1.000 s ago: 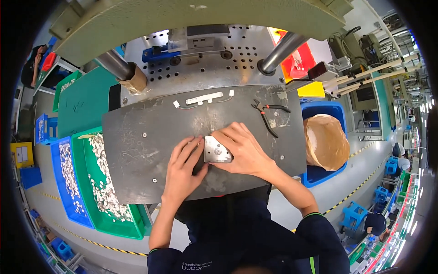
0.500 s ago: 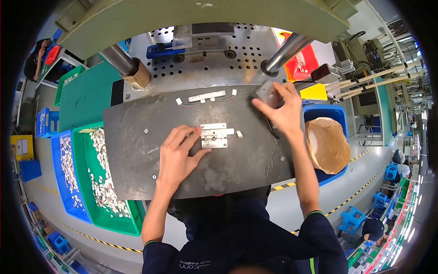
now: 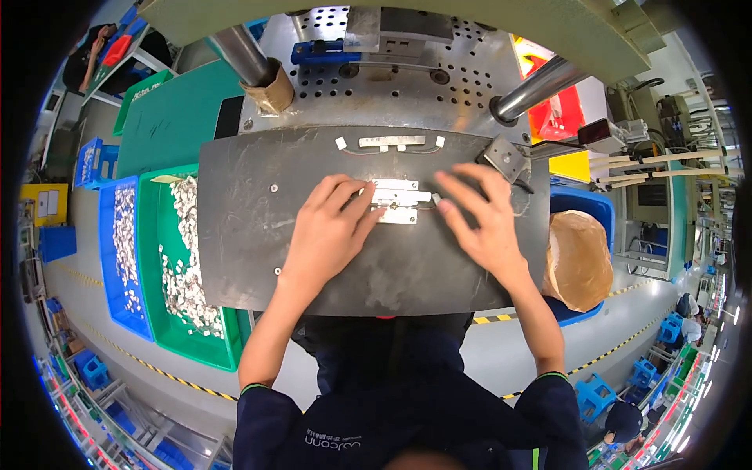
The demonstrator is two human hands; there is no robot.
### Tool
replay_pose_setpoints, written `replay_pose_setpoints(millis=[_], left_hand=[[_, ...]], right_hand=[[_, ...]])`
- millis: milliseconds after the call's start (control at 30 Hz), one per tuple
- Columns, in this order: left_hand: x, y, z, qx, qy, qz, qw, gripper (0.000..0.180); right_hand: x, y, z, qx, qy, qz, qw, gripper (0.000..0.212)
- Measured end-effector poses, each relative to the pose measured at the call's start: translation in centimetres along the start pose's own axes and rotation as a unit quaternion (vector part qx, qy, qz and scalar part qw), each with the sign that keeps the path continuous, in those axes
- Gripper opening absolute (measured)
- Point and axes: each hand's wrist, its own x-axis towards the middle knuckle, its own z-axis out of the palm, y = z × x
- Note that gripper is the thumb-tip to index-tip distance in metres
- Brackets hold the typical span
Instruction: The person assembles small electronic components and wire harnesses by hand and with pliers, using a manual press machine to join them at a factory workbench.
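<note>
On the dark work plate (image 3: 392, 286) lies a small silver metal fixture (image 3: 401, 215) with a white strip (image 3: 409, 196) across it. My left hand (image 3: 329, 227) has thumb and index finger curled together at the fixture's left end; what they pinch there is hidden. My right hand (image 3: 487, 227) reaches in from the right, slightly blurred, with fingers spread. Its thumb tip is beside a small white connector (image 3: 437, 199) just right of the fixture. A grey metal block (image 3: 504, 158) rests near the plate's upper right corner, apart from both hands.
Behind the fixture lies another white strip (image 3: 392, 142) with wired connectors. At left, a green bin (image 3: 231, 337) and a blue bin (image 3: 145, 317) hold many small white parts. A paper-lined blue bin (image 3: 603, 205) stands right. Metal posts (image 3: 540, 88) rise beyond the plate.
My right hand has let go of the grey metal block and moved left and nearer, to the small connector. My left hand's fingers have drawn closer together at the fixture. The view has shifted.
</note>
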Motion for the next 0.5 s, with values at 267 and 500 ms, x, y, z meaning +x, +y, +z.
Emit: replay_pose_setpoints(millis=[267,500], left_hand=[[-0.3,-0.3,0.8,0.049,0.014,0.031,0.998,0.042],[0.9,-0.5,-2.4,-0.08,-0.011,0.027,0.996,0.034]], right_hand=[[-0.2,0.8,2.9,0.089,-0.027,-0.006,0.996,0.027],[0.2,-0.8,2.2,0.167,0.056,0.035,0.984,0.024]])
